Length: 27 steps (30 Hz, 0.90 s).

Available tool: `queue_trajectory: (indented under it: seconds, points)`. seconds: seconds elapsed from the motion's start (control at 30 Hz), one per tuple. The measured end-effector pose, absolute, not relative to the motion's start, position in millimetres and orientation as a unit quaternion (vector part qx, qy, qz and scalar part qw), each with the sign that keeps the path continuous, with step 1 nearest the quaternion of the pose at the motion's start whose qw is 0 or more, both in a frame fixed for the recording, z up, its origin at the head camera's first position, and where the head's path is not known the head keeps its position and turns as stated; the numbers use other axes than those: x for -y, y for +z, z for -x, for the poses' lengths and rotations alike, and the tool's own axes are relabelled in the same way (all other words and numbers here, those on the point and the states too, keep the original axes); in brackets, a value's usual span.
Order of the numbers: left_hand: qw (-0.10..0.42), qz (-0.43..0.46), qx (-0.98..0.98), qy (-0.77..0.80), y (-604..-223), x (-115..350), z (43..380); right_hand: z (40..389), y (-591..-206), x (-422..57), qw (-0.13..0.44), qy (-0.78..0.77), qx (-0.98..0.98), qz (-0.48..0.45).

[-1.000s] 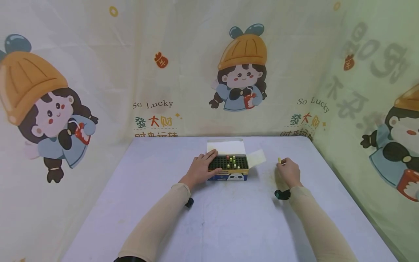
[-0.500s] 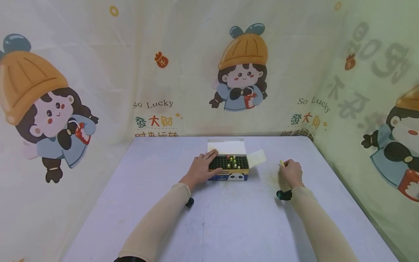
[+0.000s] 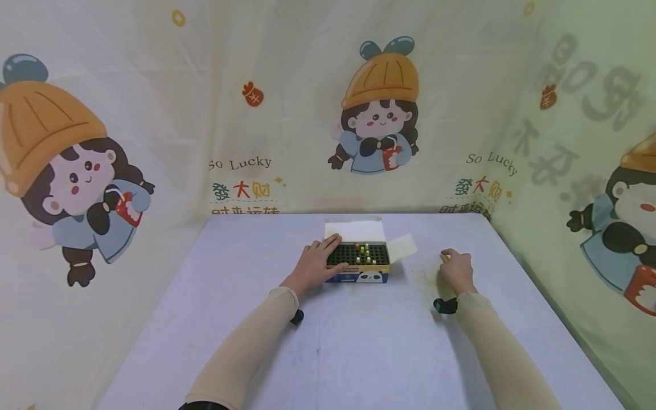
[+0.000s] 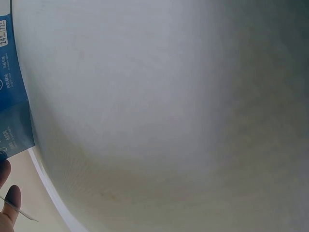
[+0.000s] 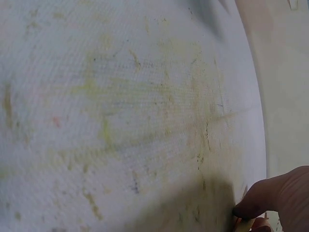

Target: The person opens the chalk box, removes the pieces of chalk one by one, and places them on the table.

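Observation:
My left hand point(image 3: 311, 263) rests on the left end of a blue and yellow panda box point(image 3: 348, 277). Its fingers lie straight across the top, and the thumb reaches along the front edge. In the left wrist view, the box's blue side point(image 4: 14, 87) shows at the left border, with fingertips point(image 4: 13, 198) below. Farther right over the table, my right hand point(image 3: 458, 272) pinches a short yellow chalk-like stick point(image 3: 445, 258), mostly covered by the fingers. The right wrist view shows a bit of the same yellow stick point(image 5: 245, 225) under the fingers, close to the table surface.
Inside the box is a black slotted holder point(image 3: 344, 250) with several coloured sticks point(image 3: 362, 250) standing toward its right half. White flaps point(image 3: 402, 248) fold out behind and to the right. Yellow-brown smears point(image 5: 106, 130) mark the white table point(image 3: 359, 341) around the right hand.
The right hand has moved slightly right and turned. Its yellow stick, which first stuck up past the fingertips, is now mostly hidden behind them. The left hand and the box stay put.

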<state>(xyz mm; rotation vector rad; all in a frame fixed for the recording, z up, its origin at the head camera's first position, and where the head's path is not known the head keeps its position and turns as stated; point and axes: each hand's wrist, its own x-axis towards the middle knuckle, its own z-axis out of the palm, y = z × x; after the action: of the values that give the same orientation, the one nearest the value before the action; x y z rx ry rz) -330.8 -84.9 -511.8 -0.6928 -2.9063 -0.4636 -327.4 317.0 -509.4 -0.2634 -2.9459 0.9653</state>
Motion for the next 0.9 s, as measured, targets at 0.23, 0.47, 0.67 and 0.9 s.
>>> queue_trajectory:
  seconds: [0.23, 0.47, 0.67, 0.9]
  points:
    - [0.058, 0.227, 0.960, -0.154, -511.6, 84.7, 330.7, 325.3, -508.1, -316.4, 0.004, 0.313, 0.946, 0.085]
    - [0.061, 0.231, 0.960, -0.149, -510.8, 84.4, 332.7, 324.9, -506.3, -317.1, 0.009, 0.322, 0.943, 0.081]
    - [0.068, 0.232, 0.960, -0.145, -509.5, 84.2, 334.8, 327.2, -505.6, -318.4, 0.002, 0.335, 0.939, 0.084]
    - [0.065, 0.228, 0.960, -0.151, -514.2, 84.3, 327.8, 324.2, -512.2, -316.7, -0.002, 0.345, 0.933, 0.099]
